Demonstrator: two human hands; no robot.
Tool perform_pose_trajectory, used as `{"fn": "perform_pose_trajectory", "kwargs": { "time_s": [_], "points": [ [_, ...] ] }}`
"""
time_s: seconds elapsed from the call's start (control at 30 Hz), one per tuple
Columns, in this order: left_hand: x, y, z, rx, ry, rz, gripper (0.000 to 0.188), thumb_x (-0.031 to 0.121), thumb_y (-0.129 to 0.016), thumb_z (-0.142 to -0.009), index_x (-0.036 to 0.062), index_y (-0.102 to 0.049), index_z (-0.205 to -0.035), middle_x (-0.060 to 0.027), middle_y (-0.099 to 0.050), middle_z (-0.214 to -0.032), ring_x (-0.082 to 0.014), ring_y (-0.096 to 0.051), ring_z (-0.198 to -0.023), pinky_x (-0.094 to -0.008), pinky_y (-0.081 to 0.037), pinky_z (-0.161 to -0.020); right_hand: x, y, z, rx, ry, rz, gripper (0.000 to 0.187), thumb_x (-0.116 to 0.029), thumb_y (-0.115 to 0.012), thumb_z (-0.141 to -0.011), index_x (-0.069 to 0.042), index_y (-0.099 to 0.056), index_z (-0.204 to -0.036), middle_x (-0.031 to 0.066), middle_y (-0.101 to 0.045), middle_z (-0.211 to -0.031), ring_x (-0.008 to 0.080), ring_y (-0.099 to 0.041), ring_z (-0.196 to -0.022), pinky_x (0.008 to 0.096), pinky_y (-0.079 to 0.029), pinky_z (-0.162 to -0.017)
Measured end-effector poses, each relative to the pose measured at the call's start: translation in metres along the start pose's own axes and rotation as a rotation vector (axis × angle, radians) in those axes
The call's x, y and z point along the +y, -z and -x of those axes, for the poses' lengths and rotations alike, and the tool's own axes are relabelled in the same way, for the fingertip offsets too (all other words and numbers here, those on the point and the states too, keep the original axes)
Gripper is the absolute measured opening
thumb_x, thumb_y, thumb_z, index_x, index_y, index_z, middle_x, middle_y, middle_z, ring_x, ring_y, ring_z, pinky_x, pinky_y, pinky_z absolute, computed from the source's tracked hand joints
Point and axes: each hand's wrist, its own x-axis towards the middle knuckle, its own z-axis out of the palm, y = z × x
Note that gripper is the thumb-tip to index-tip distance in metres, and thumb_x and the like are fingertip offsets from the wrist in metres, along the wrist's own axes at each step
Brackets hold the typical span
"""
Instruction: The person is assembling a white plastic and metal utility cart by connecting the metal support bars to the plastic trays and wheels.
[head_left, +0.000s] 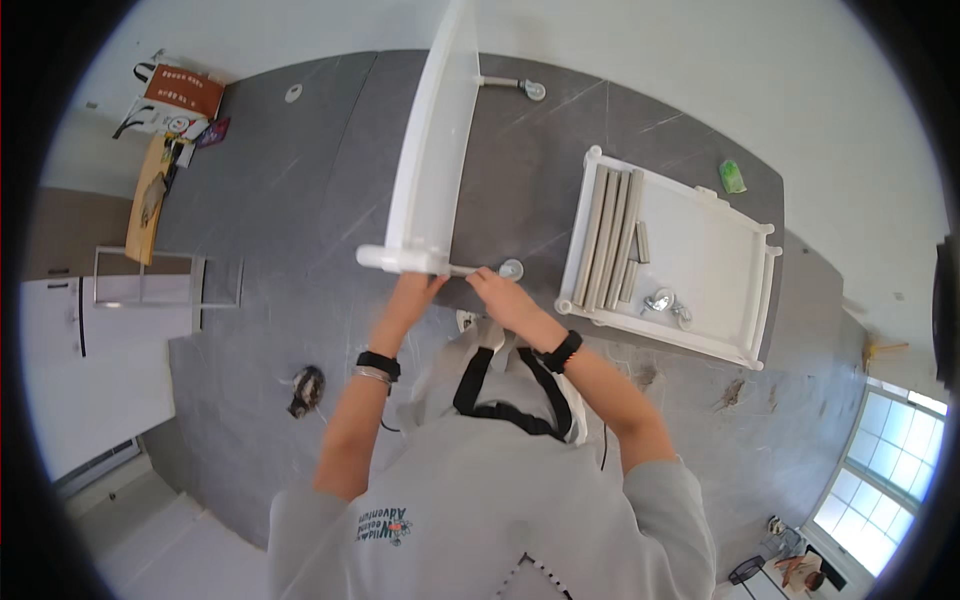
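Closest in, the right hand (500, 296) pinches the near metal leg (463, 270) between its caster (511, 269) and the corner of a white tray (436, 165); the left hand (424, 291) is at that corner, though I cannot tell whether its fingers close on anything. The tray stands on edge on the grey surface (300, 170), probably so its legs jut sideways within reach. To the right, a second white tray (672, 343) lies flat, its raised rim likely keeping metal tubes (606, 240) and loose casters (660, 300) from rolling away. Hands hide part of the near leg's joint; beyond, past the far leg (500, 81), the upright tray's top is cut off.
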Motion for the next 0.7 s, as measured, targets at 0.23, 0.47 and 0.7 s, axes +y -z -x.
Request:
{"fn": "perform_pose_trajectory", "kwargs": {
  "time_s": [0.23, 0.47, 0.7],
  "points": [
    [0.009, 0.013, 0.002, -0.087, -0.025, 0.045, 0.032, 0.024, -0.062, -0.085, -0.0019, -0.058, -0.103, -0.0204, -0.06, -0.095, -0.0388, -0.056, -0.089, -0.0451, -0.045, -0.075, 0.0, -0.038, -0.023, 0.049, -0.115, 0.378, 0.024, -0.006, -0.059, -0.072, -0.004, -0.053, -0.095, 0.0094, -0.055, -0.088, 0.0273, -0.059, -0.087, 0.0415, -0.048, -0.076],
    [0.07, 0.06, -0.008, 0.061, -0.203, 0.119, 0.033, 0.025, -0.061, -0.085, -0.0022, -0.05, -0.098, -0.0198, -0.054, -0.082, -0.0384, -0.054, -0.078, -0.0449, -0.044, -0.069, -0.058, 0.019, -0.013, 0.122, -0.017, 0.402, 0.019, -0.014, -0.065, -0.069, -0.005, -0.054, -0.082, 0.0079, -0.058, -0.073, 0.024, -0.062, -0.069, 0.035, -0.049, -0.057],
    [0.152, 0.126, -0.03, 0.284, -0.148, 0.195, 0.026, 0.021, -0.061, -0.086, -0.0003, -0.048, -0.095, -0.0167, -0.056, -0.071, -0.0344, -0.055, -0.06, -0.0406, -0.044, -0.054, -0.139, 0.1, -0.019, 0.257, 0.039, 0.558, 0.024, -0.02, -0.071, -0.063, -0.007, -0.054, -0.073, 0.0055, -0.057, -0.061, 0.0241, -0.06, -0.054, 0.0349, -0.048, -0.049]
  ]
}}
